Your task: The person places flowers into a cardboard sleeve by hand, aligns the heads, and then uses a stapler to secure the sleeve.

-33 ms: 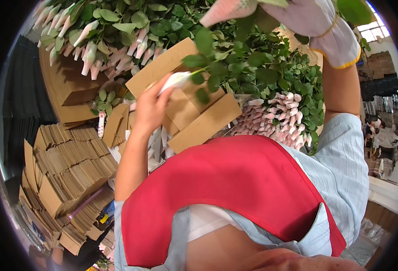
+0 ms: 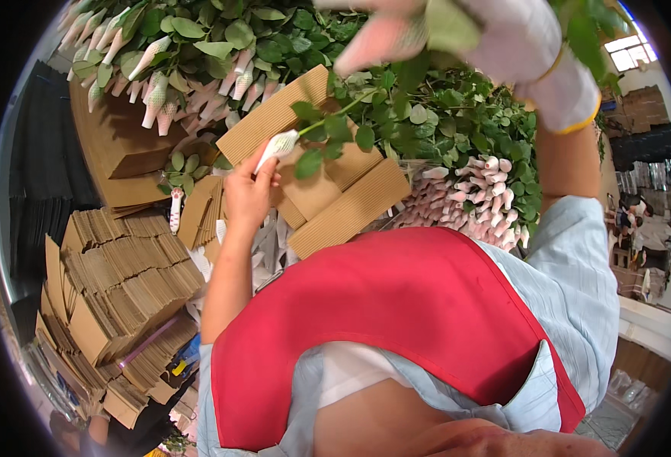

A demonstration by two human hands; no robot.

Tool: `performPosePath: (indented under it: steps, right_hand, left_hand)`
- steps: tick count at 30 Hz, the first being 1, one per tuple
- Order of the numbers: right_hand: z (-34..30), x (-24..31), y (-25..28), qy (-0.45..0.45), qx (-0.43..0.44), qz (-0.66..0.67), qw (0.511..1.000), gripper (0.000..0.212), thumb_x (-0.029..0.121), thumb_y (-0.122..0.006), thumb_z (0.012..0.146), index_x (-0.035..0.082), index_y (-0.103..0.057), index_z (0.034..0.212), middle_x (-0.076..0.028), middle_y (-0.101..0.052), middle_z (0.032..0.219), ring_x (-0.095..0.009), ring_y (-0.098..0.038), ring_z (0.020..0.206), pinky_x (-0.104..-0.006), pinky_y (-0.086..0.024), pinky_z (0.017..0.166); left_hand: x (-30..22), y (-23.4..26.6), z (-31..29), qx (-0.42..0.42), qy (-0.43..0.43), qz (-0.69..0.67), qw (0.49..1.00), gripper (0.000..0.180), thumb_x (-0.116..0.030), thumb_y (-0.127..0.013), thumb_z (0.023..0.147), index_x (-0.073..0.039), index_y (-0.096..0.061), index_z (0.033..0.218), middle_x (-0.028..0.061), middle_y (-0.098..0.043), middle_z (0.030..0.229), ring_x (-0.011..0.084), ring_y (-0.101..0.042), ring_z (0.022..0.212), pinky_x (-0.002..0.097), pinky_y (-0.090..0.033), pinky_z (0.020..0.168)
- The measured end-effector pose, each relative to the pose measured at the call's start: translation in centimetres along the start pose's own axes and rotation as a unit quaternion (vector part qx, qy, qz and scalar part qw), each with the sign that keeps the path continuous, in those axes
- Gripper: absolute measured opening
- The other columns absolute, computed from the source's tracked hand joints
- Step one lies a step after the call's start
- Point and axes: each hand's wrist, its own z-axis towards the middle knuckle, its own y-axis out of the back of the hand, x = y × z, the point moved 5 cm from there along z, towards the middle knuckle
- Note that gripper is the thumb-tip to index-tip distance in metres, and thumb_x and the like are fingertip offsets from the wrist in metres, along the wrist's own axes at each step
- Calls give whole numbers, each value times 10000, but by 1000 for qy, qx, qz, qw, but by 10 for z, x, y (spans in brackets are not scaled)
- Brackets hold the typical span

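Note:
My bare left hand (image 2: 246,190) pinches a rose by its pale, net-sleeved bud (image 2: 281,145). The rose's green stem and leaves trail off to the upper right, over a piece of folded corrugated cardboard (image 2: 351,215). At the top right, my right hand (image 2: 514,42) wears a white glove with a yellow cuff edge. It is raised close to the camera and blurred, closed around pink net-sleeved roses (image 2: 381,44); their leaves show on both sides of the glove. Its fingertips are mostly hidden.
Many sleeved roses (image 2: 153,95) lie at the upper left, and a pile of pink sleeved buds (image 2: 472,198) sits right of the cardboard. Stacks of folded cardboard (image 2: 130,266) stand at the left. A small paw-topped stick (image 2: 175,209) lies beside them.
My left hand has drawn the rose slightly left and nearer, and its bud is sharper. My gloved right hand has shifted a little left and lower with its roses.

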Motion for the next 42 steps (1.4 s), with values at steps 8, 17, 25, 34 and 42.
performPosePath:
  steps: [8, 17, 25, 34, 42]
  right_hand:
    - [-12, 60, -192, -6, -22, 88, 996, 471, 269, -690, 738, 136, -582, 1177, -85, -668, 1008, -306, -667, 777, -395, -539, 646]
    - [-9, 47, -163, 67, -78, 23, 994, 312, 197, -719, 735, 106, -628, 1019, -63, -674, 830, -252, -665, 715, -353, -523, 617]
    - [5, 65, -182, 100, -66, 60, 991, 385, 241, -736, 721, 115, -632, 1070, -63, -684, 866, -261, -669, 759, -352, -525, 639]
    - [19, 36, -125, -22, 8, 134, 991, 449, 110, -706, 783, 53, -587, 1212, -87, -710, 1010, -231, -687, 924, -330, -555, 812]
    - [7, 79, -102, 4, 34, 117, 993, 428, 327, -672, 805, 117, -632, 1176, -145, -658, 1124, -336, -652, 972, -397, -531, 877]
  left_hand:
    - [-4, -7, -32, -119, -169, 23, 978, 309, 5, -612, 868, 20, -637, 1176, 123, -704, 916, 182, -652, 765, 281, -506, 707]
    - [9, 72, -115, -70, -94, 431, 894, 606, -280, -785, 741, -142, -573, 1292, 181, -543, 1226, 318, -515, 1139, 453, -473, 872]
    - [-61, -17, -54, -131, -407, 180, 886, 426, -200, -754, 799, -116, -653, 1205, 81, -494, 769, 235, -503, 636, 313, -472, 682]
    - [-6, 60, -113, -112, -128, 295, 940, 175, -131, -671, 834, -53, -683, 990, 99, -662, 816, 319, -629, 755, 388, -500, 704]
    - [58, -14, -50, 136, -173, 179, 959, 202, -89, -567, 836, -98, -717, 971, 101, -693, 1022, 279, -633, 1014, 383, -504, 873]
